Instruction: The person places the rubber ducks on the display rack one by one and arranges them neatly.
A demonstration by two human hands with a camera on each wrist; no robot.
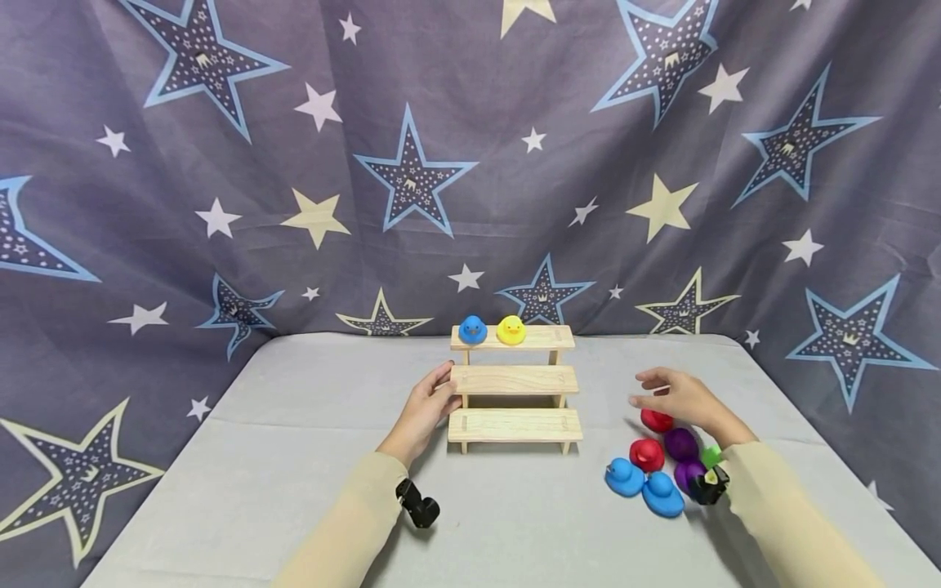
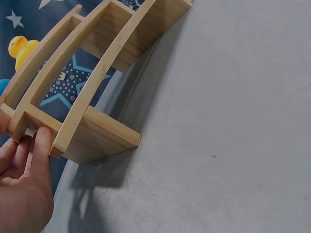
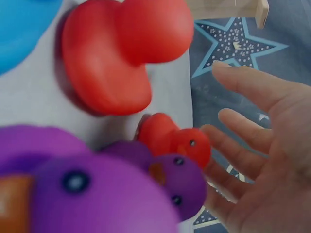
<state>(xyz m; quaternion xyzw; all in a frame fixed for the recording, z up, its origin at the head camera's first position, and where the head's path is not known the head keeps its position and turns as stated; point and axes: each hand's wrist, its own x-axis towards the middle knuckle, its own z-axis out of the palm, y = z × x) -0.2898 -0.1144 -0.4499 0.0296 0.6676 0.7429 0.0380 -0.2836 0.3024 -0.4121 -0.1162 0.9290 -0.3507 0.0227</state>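
Observation:
A three-tier wooden stand [image 1: 515, 379] stands on the table, with a blue rubber duck [image 1: 473, 330] and a yellow rubber duck [image 1: 511, 330] on its top tier. My left hand [image 1: 426, 408] holds the stand's left end at the middle tier; in the left wrist view its fingertips [image 2: 43, 138] touch the wood. Over the far end of a duck group, my right hand [image 1: 684, 400] hovers, fingers spread and nothing held. Below it are a red duck [image 1: 657, 420], another red duck [image 1: 647, 454] and a purple duck [image 1: 681, 444]. The right wrist view shows its palm facing the red duck [image 3: 194, 145].
Two blue ducks [image 1: 662, 495] lie at the near side of the group. A second purple duck [image 1: 687, 475] and a green object [image 1: 711, 456] are partly hidden by the right wrist's black camera [image 1: 710, 486]. A star-patterned cloth [image 1: 573, 163] hangs behind the grey table [image 1: 309, 457].

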